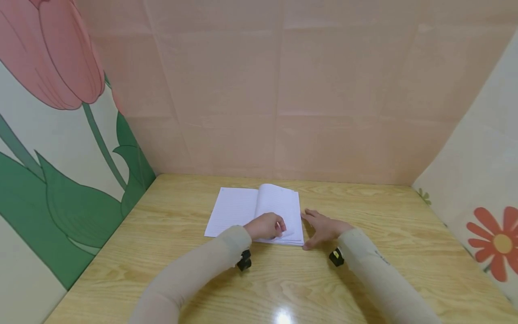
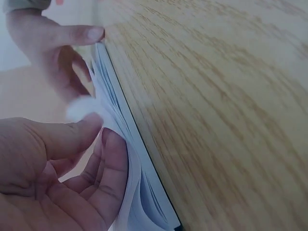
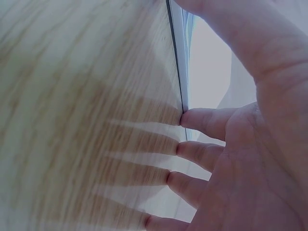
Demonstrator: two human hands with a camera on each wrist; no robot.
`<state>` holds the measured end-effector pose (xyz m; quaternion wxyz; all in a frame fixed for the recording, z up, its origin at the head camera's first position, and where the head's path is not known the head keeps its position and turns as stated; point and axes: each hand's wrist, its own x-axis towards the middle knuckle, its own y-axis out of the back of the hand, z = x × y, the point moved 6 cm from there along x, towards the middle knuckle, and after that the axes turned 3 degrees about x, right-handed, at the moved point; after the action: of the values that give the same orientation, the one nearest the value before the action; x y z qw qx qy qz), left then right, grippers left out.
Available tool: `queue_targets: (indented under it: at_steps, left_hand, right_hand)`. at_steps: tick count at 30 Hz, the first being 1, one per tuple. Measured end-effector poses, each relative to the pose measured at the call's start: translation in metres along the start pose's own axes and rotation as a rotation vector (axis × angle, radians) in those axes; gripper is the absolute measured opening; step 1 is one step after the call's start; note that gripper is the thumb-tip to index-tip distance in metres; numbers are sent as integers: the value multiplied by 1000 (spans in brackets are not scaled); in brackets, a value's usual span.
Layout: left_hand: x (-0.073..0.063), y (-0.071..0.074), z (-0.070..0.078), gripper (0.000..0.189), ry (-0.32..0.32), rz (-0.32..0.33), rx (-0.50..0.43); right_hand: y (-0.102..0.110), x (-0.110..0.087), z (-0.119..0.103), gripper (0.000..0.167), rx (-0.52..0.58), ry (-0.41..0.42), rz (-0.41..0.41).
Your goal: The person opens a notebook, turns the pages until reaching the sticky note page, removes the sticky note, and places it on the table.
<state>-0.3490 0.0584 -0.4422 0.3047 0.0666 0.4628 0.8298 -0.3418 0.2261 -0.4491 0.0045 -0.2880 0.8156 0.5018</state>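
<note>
A lined notebook (image 1: pixel 232 211) lies open on the wooden table, its right-hand pages bulging up near the spine. My left hand (image 1: pixel 265 226) is over the lower part of the right side, pinching a page (image 2: pixel 134 180) between thumb and curled fingers. The left wrist view shows that page bowed up from the stack along the bottom edge. At the notebook's right edge is my right hand (image 1: pixel 323 227), its fingers spread and the thumb near the lower corner. In the right wrist view its fingertips (image 3: pixel 191 120) rest on the table right at the notebook's edge.
The wooden table (image 1: pixel 162 274) runs back to a plain pinkish backdrop (image 1: pixel 279 90). Flower-printed panels (image 1: pixel 48 198) border both sides. A small black device (image 1: pixel 244 261) is strapped under the left wrist, another (image 1: pixel 336 257) under the right.
</note>
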Motion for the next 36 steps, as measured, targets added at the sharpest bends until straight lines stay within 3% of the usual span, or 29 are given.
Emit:
queue_targets:
  at_steps: [4,13,19,26,36]
  left_hand:
    - [0,1,0,23,3,-2,-26]
    - [0,1,1,55,-75,10,-40]
    - [0,-1,3,45,-83,9,-38]
    - [0,1,3,16,-38,16,-68]
    - [1,0,0,15,-26,32,-95]
  right_hand:
    - [1,0,-1,109,-6,2,0]
    - [1,-1,-3,109,-14,5,-3]
    - [1,0,-2,109,-34,6,0]
    - [1,0,-1,109,-10,-4,-6]
    - [2,-1,-2,109,2,21,2]
